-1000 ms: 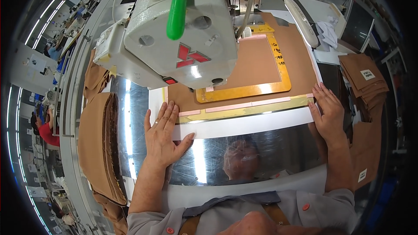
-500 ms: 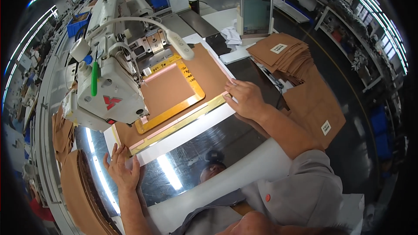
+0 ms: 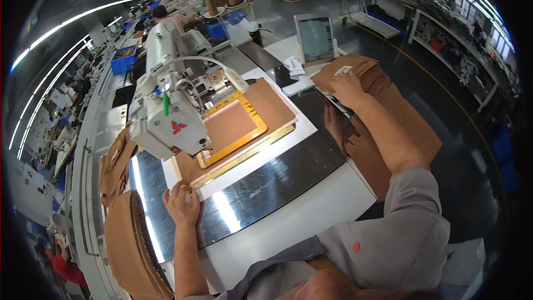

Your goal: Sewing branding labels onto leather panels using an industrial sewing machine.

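Observation:
My left hand (image 3: 183, 205) rests at the near-left corner of a white template sheet (image 3: 302, 129), its fingers slightly bent and apart. On that sheet lies a brown fabric panel (image 3: 269, 100) with pink and yellow strips along its near edge. A yellow clamp frame (image 3: 236, 145) lies over the panel, beneath the head of a white sewing machine (image 3: 172, 122). Away to the right, my right hand (image 3: 348, 89) lies on top of a stack of brown fabric pieces (image 3: 372, 75), fingers spread near a white label. Whether it pinches the top piece is hard to see.
Behind the template stands a screen (image 3: 315, 38), with a crumpled white cloth (image 3: 293, 66) beside it. More brown pieces hang at the left (image 3: 116, 164) and near left (image 3: 125, 244). A shiny metal tabletop (image 3: 266, 189) lies in front. A person (image 3: 161, 14) sits farther back.
My right hand has left the template's right edge and moved right onto the brown stack. My left hand stays by the near-left corner, its fingers more bent. The view has shifted.

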Action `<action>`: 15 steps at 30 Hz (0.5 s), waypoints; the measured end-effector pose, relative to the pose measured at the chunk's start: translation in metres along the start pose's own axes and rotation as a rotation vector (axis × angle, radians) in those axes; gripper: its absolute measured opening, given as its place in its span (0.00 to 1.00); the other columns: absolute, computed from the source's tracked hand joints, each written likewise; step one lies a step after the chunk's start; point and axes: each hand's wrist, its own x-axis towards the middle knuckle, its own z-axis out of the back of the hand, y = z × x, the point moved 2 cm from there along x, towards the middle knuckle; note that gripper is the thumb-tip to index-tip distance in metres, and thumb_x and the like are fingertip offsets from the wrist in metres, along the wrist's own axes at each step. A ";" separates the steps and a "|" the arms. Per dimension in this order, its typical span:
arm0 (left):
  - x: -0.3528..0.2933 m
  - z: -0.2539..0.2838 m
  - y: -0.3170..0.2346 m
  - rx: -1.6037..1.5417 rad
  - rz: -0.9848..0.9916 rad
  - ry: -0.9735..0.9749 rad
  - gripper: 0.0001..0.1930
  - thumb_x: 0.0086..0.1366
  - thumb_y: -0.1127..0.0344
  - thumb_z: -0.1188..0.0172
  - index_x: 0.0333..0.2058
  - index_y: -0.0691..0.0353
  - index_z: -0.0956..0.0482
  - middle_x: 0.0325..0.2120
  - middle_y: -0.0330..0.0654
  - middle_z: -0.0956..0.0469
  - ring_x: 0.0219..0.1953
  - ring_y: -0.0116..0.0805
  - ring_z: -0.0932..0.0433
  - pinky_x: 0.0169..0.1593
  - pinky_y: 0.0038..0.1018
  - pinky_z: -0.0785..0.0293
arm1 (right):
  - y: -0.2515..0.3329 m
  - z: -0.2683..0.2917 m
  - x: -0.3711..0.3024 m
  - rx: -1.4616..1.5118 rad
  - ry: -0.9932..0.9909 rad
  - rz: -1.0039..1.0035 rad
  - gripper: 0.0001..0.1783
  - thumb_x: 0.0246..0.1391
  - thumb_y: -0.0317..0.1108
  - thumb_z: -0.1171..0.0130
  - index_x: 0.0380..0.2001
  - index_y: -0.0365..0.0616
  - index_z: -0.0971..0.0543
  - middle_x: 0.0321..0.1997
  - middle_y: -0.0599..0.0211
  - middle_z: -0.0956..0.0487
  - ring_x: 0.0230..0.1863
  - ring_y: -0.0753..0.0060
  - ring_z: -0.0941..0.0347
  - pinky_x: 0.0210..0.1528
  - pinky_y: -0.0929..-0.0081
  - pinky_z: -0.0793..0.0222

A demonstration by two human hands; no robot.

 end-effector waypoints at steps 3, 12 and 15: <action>0.000 -0.004 -0.001 -0.078 -0.055 0.008 0.07 0.58 0.65 0.34 0.35 0.55 0.18 0.46 0.40 0.16 0.49 0.39 0.18 0.63 0.47 0.36 | -0.026 -0.025 -0.006 -0.058 0.024 -0.061 0.08 0.54 0.34 0.37 0.29 0.46 0.11 0.41 0.60 0.13 0.47 0.56 0.18 0.58 0.54 0.31; -0.006 0.012 -0.057 0.044 -0.382 0.032 0.10 0.62 0.63 0.35 0.41 0.59 0.17 0.53 0.44 0.20 0.54 0.40 0.19 0.62 0.47 0.32 | 0.028 0.083 -0.017 0.409 -0.583 -0.012 0.06 0.56 0.32 0.37 0.29 0.43 0.13 0.39 0.67 0.14 0.42 0.58 0.20 0.46 0.56 0.28; -0.008 0.020 -0.108 -0.243 -0.311 0.133 0.20 0.60 0.57 0.30 0.48 0.59 0.17 0.56 0.46 0.20 0.48 0.44 0.17 0.55 0.42 0.27 | 0.099 0.109 -0.036 0.645 -0.552 0.271 0.05 0.54 0.30 0.36 0.24 0.46 0.18 0.28 0.67 0.18 0.29 0.59 0.22 0.31 0.61 0.30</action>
